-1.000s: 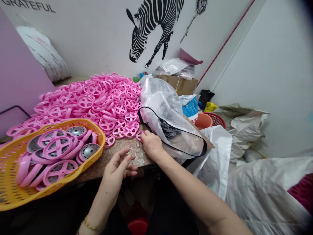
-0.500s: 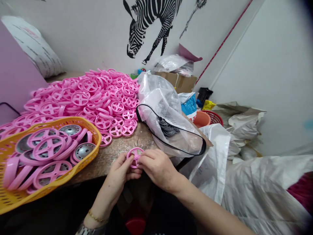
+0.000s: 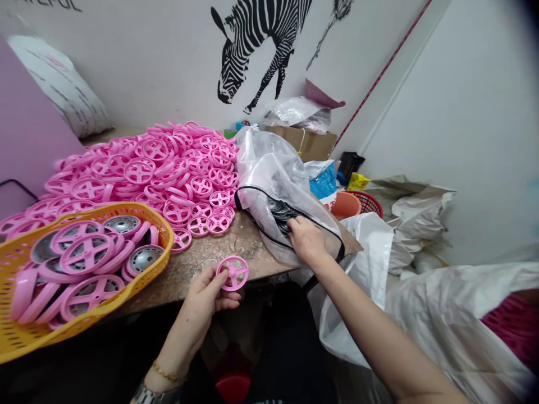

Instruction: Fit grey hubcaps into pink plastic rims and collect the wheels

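Note:
My left hand (image 3: 204, 296) pinches a pink five-spoked plastic wheel (image 3: 233, 273) by its left rim, just past the table's front edge. My right hand (image 3: 309, 241) reaches into the mouth of a clear plastic bag (image 3: 269, 163) with black edging. Its curled fingers touch a bundle of dark grey rings (image 3: 281, 213) inside; whether they grip one is hidden. Left of my hands, a yellow basket (image 3: 166, 241) holds pink wheels, some with silver hubcap-like discs. Behind it spreads a large heap of pink wheels (image 3: 140, 170).
The speckled table (image 3: 197, 258) ends just behind my left hand. At the back stands a cardboard box (image 3: 314, 145) with plastic bags on top. An orange tub (image 3: 346, 205), a red basket (image 3: 370, 204) and white sacks (image 3: 446, 314) crowd the right side.
My right hand has left the pink wheel and moved up and right into the bag's mouth. My left hand still holds the wheel, now turned more face-on.

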The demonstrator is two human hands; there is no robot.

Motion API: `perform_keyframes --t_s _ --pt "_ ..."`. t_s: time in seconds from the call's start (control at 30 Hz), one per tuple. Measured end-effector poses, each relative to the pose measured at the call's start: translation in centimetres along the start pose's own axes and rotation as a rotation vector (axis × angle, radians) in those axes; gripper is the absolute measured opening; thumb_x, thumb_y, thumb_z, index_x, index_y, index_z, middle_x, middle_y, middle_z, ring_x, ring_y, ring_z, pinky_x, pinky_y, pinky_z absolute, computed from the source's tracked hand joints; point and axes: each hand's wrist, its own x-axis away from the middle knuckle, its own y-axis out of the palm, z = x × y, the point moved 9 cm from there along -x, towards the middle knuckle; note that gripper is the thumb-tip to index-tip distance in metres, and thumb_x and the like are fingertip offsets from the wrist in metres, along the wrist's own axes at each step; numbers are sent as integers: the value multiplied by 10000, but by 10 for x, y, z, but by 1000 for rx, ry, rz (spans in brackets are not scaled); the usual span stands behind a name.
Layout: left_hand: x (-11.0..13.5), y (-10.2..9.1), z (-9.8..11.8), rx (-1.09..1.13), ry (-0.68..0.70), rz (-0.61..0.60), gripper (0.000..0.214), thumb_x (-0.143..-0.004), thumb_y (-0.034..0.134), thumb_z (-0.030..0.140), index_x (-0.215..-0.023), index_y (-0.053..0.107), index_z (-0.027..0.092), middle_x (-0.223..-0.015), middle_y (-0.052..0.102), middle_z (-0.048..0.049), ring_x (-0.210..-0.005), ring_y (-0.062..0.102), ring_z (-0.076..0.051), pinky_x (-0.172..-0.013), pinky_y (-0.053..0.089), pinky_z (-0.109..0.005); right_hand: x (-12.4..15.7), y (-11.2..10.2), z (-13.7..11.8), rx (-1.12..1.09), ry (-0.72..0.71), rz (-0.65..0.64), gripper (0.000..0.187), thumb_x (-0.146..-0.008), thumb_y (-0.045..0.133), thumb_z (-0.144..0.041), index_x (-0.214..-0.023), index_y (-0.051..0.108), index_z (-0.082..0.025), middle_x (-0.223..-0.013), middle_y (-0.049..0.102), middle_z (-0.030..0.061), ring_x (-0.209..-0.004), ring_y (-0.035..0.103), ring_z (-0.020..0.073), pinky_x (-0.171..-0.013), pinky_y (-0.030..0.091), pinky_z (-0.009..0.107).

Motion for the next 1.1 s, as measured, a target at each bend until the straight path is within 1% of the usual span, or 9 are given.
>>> perform_keyframes --t_s 0.13,0.3,0.43,0.53,0.67,0.73,0.87,1.0,1.1 --pt "1 1 -1 -3 -6 -15 267 -737 778 322 -838 587 164 -670 633 31 -527 682 -125 -468 584 -208 -1 -1 0 -22 -21 26 182 -961 495 -183 -1017 669 -196 -1058 680 89 -1023 583 224 -753 389 295" --pt "1 1 -1 -3 -10 -1 275 -727 786 330 -817 588 161 -656 627 30 -518 677 -129 -463 583 -215 3 -10 7 -58 -40 92 236 -1001 448 -244 -1069 664 -181 -1074 702 92 -1002 602 217 -793 373 284" --pt "-2 2 -5 -14 -8 -21 269 -748 776 323 -873 607 155 -680 640 23 -528 681 -129 -469 586 -218 9 -19 11 -99 -19 184 251 -1002 445 -289 -1010 671 -182 -940 728 76 -842 634 201 -704 348 283" --pt "-4 1 -8 -28 -15 -24 256 -765 763 319 -882 607 154 -682 640 23 -532 683 -132 -468 587 -218 11 -19 18 -138 50 174 241 -991 456 -308 -998 668 -193 -820 723 59 -715 626 194 -626 313 287" --pt "-5 0 -8 -42 -15 -27 237 -793 737 313 -913 609 153 -696 640 23 -539 684 -129 -474 589 -219 11 -19 31 -322 154 158 208 -978 450 -281 -1011 638 -197 -725 703 36 -674 634 200 -618 326 279" --pt "-4 0 -7 -47 -12 -27 238 -796 734 312 -918 608 151 -701 642 21 -538 683 -129 -472 589 -220 12 -21 34 -437 173 167 194 -969 448 -277 -982 626 -203 -693 691 24 -671 643 201 -633 356 273" --pt "-3 4 -4 -48 -13 -33 229 -788 737 307 -879 595 151 -689 638 24 -534 677 -127 -476 588 -220 18 -35 36 -627 182 237 198 -955 463 -317 -903 624 -213 -612 669 2 -641 656 198 -663 419 270" --pt "-1 11 -2 -49 -41 -37 208 -790 723 289 -875 603 142 -684 643 17 -520 665 -119 -466 579 -213 28 -52 34 -754 211 309 204 -951 479 -341 -900 635 -220 -577 675 -17 -613 677 194 -664 462 272" --pt "1 16 -1 -39 -59 -41 192 -790 711 276 -877 606 141 -683 647 13 -512 659 -116 -467 579 -216 30 -55 30 -776 213 302 182 -945 496 -327 -906 639 -221 -592 692 -20 -626 693 193 -680 477 274"
